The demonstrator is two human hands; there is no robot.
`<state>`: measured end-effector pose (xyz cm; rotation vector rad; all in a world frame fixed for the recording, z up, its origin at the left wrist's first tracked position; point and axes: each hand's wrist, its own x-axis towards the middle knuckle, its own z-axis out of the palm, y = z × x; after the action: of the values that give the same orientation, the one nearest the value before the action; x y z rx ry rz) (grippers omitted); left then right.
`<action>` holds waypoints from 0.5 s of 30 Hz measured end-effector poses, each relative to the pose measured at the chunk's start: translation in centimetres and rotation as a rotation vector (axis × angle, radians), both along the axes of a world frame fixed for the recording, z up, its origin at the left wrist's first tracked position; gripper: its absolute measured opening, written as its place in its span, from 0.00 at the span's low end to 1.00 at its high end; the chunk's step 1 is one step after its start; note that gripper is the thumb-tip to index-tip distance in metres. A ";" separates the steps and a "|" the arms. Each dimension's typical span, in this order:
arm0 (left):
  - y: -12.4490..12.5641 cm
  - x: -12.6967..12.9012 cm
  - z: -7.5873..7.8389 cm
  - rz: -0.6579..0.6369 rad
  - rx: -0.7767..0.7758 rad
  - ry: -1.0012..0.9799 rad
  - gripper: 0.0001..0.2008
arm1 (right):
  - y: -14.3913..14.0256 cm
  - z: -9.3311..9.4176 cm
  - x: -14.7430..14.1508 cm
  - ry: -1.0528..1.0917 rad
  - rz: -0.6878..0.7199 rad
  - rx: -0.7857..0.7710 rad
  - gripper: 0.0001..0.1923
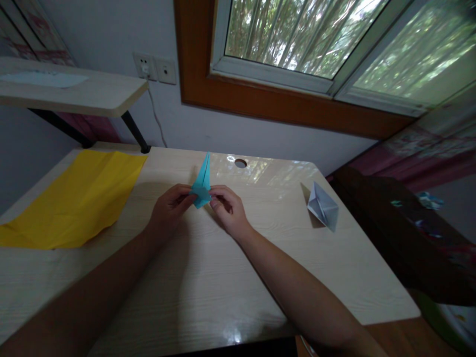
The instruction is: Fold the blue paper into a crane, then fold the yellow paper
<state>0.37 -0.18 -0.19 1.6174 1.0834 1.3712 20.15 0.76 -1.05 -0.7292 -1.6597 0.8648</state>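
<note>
A folded piece of turquoise paper (202,184) sits near the middle of the pale wooden desk (208,277), towards its far edge, held between both hands. It is narrow and long: its upper part rises to a sharp, slim point that leans slightly right, while the lower part widens into a small kite-like body with crisp creases and a short pointed tip at the near end. The colour is an even, matte blue-green, brighter on the left face than on the right. The left hand (170,204) pinches the left edge of the wide part, its fingers closed on the paper. The right hand (227,207) grips the right edge in the same way, fingers curled shut on the fold, thumb on top. Both forearms reach in from the near edge. To the left lies a large yellow sheet (76,198), flat with faint fold lines. To the right, well apart from the hands, stands a small grey-white folded paper shape (323,205) with angled flaps.
</note>
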 end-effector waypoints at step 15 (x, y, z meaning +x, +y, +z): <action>0.4 0.5 -1.2 0.059 -0.100 -0.115 0.19 | 0.4 -0.8 -0.5 0.026 -0.128 -0.206 0.11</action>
<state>0.85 0.22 -1.42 1.4271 1.1205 1.4077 19.66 1.12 -1.87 -0.9516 -1.4976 0.9579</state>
